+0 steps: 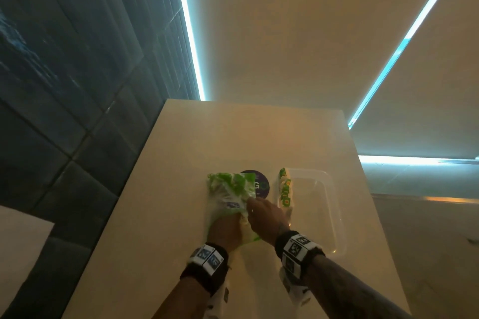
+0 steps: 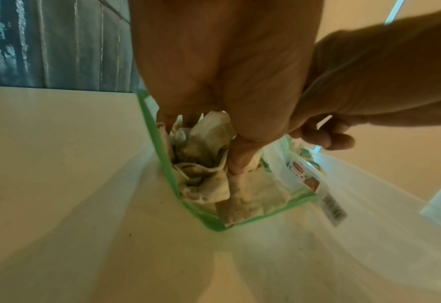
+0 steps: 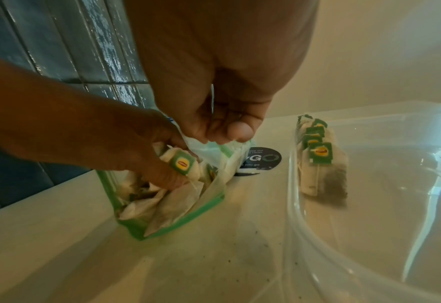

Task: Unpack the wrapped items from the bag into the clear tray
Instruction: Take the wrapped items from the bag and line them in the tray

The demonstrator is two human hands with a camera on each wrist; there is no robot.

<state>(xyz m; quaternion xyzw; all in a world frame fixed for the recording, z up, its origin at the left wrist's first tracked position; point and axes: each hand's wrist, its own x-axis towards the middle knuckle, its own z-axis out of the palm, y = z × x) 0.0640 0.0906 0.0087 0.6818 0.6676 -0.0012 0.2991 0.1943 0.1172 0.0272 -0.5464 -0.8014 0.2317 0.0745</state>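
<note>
The left hand [image 3: 136, 155], inserted in the green-edged bag [image 3: 208, 207] on the counter, pinches a tea bag [image 3: 185, 166] between thumb and fingers, while the right hand [image 3: 214, 114] grips the bag's upper edge beside the clear tray [image 3: 305, 235].

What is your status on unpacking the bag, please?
Left hand inside bag, gripping tea bags. Right hand pinches bag's upper edge. A row already stands in clear tray. No obstruction.
</note>
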